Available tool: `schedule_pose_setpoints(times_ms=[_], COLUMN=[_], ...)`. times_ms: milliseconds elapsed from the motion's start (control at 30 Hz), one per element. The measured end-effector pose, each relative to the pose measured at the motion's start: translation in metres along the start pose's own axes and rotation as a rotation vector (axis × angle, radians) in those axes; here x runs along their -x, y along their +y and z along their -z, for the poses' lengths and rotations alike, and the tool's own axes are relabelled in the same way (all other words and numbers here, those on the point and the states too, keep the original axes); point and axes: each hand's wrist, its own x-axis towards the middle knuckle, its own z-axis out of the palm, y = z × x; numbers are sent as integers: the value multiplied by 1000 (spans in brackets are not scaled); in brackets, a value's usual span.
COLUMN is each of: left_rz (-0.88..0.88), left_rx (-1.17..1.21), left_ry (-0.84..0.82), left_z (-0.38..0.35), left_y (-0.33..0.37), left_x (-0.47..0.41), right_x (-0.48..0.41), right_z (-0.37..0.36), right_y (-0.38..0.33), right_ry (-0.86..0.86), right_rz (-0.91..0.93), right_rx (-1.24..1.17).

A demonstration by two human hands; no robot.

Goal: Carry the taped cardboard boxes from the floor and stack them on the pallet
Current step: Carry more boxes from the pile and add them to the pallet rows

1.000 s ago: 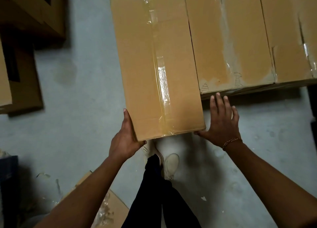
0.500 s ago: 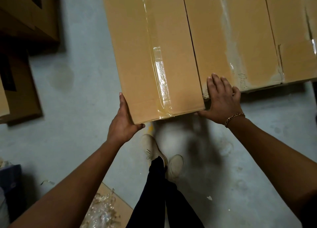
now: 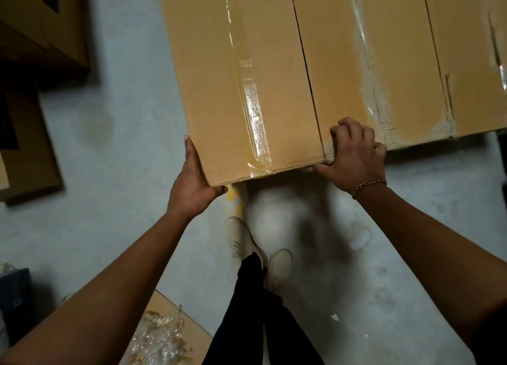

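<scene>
Box (image 3: 241, 90) with the clear tape strip down its top is the one I'm moving, and it sits at the left end of a row, its right side tight against the neighbour box (image 3: 365, 71). Can't see the pallet itself, so I'm only guessing the row is on it.

What matters is that the long axis runs straight away from me, and I've got the near short end. My left hand (image 3: 192, 183) is flat and open on the near left corner, fingers up the side wall, thumb tucked under the bottom edge. My right hand (image 3: 354, 156) is curled over the near right corner, right at the seam, knuckles bent, thumb under.

Near edge sticks out a bit past the neighbour's front face, so I reckon it wants a straight shove forward to sit flush. Both hands are equally near, 1 per corner. Watch the right fingers (image 3: 343, 128), they could get pinched at that seam.
</scene>
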Motion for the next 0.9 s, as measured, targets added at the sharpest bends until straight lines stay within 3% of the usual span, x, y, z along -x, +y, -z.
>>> schedule_pose_setpoints(times_ms=[433, 600, 733, 900], left_rz=[-2, 6, 39, 68], left_rx=[1, 9, 53, 136], left_ry=[-13, -22, -50, 54], left_z=[2, 1, 7, 36], left_y=[-1, -2, -4, -15], left_x=[-7, -2, 11, 31], right_x=[-1, 1, 3, 9], right_z=[-2, 2, 13, 31], right_y=[-4, -5, -7, -33], right_ry=[10, -62, -216, -194], right_rz=[-29, -42, -49, 6], right_rx=[0, -15, -8, -84])
